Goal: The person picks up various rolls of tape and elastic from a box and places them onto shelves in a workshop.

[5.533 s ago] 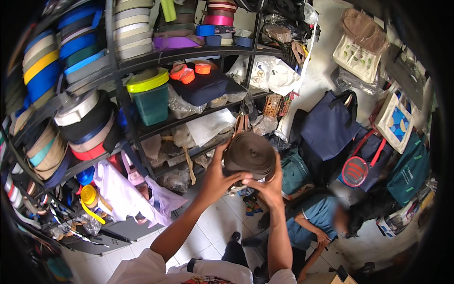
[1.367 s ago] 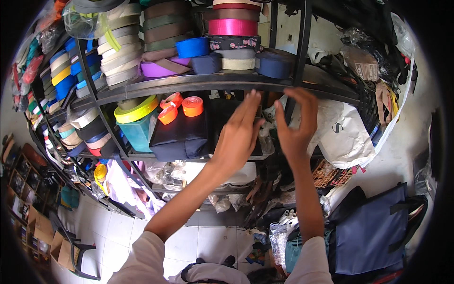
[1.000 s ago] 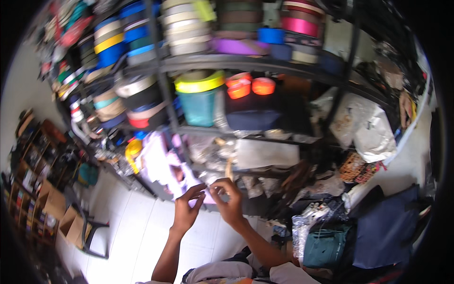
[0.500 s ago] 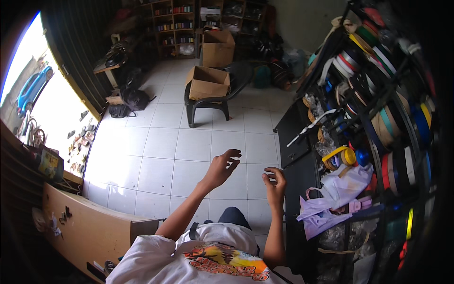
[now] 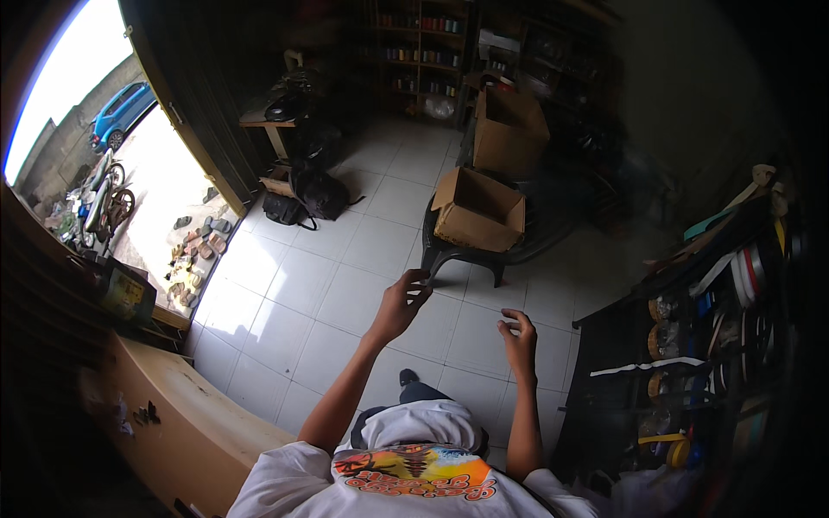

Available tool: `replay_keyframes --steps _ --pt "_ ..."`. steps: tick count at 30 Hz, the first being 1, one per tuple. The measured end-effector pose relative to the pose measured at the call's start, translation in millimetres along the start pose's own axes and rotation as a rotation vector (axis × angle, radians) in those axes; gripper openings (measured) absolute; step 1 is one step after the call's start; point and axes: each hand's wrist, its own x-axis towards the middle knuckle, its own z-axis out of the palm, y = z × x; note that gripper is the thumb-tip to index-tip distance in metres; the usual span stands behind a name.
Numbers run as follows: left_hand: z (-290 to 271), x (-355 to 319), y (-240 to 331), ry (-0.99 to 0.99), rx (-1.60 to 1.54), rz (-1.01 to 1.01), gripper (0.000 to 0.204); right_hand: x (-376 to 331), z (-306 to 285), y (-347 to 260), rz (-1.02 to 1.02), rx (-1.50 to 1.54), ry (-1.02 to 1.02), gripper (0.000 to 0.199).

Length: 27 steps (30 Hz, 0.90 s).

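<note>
My left hand [image 5: 401, 306] is raised in front of me, fingers loosely curled and apart, with nothing in it. In the picture its fingertips overlap the front leg of a dark plastic armchair [image 5: 496, 257]; I cannot tell whether they touch it. To its right, my right hand [image 5: 520, 342] is held up too, empty, its fingers bent and spread above the tiled floor. An open cardboard box [image 5: 479, 226] rests on the chair seat. Behind it stands a second, taller open cardboard box [image 5: 511, 138].
A wooden counter [image 5: 199, 397] runs along my near left. Black bags [image 5: 321, 194] lie on the floor by the left wall, near shoes [image 5: 200, 246] at the bright doorway. Dark racks with ribbon rolls [image 5: 744, 276] stand at right. Shelves of thread spools [image 5: 423, 56] are at the back.
The view has turned left and moved closer to the chair and boxes, which now sit further right. The racks have shifted down and right. Both hands stay raised and empty.
</note>
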Motion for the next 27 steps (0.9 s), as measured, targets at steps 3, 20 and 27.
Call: replay_keyframes --steps 3,20,27 --pt "-48 59 -16 0.149 -0.024 -0.039 0.035 101 53 -63 -0.158 -0.005 -0.129 0.035" --pt "-254 455 -162 0.246 -0.114 -0.05 0.033 513 316 -188 -0.26 0.115 -0.308 0.035" --pt "-237 673 -194 -0.223 -0.159 -0.077 0.037 633 328 -132 -0.081 0.24 -0.069 0.031"
